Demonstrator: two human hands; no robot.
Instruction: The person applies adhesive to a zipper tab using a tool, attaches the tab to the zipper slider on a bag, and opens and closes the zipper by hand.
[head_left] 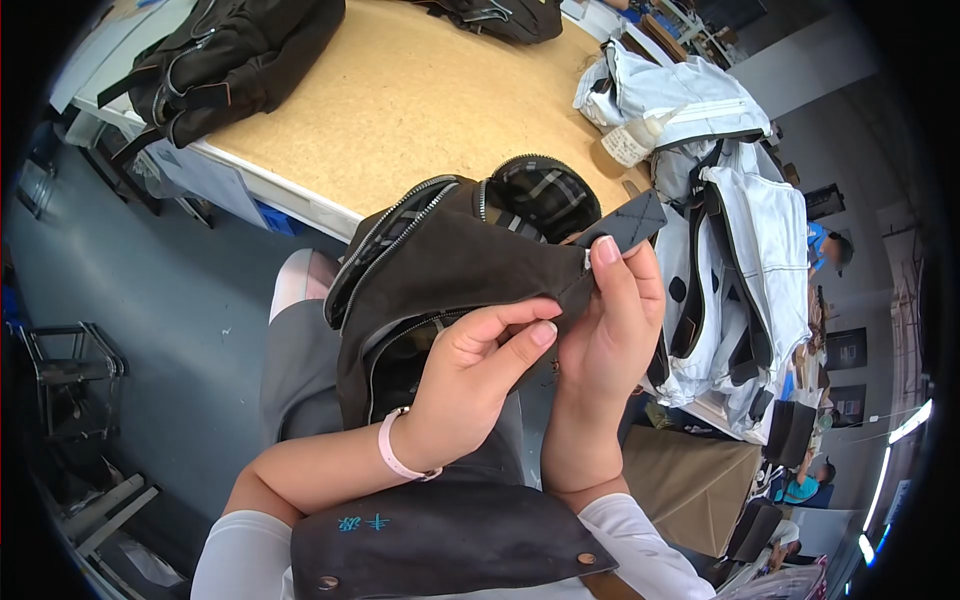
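Observation:
A dark brown fabric bag (455, 260) with open zippers and a plaid lining rests on my lap, against the table edge. My left hand (470, 365), with a pink band at the wrist, is closed in a pinch on the bag's lower edge near its right corner. My right hand (615, 315) is closed at that corner, thumb on top, beside a flat dark strap piece (632, 220) with crossed stitching that sticks out past the fingers. What lies inside the right fingers is partly hidden.
A tan-topped table (400, 100) carries another dark bag (225, 75) at far left. On the right are light grey bags (750, 270) and a labelled bottle (630, 143). A metal stool (75, 370) stands at left. A person in blue (825, 248) is farther off.

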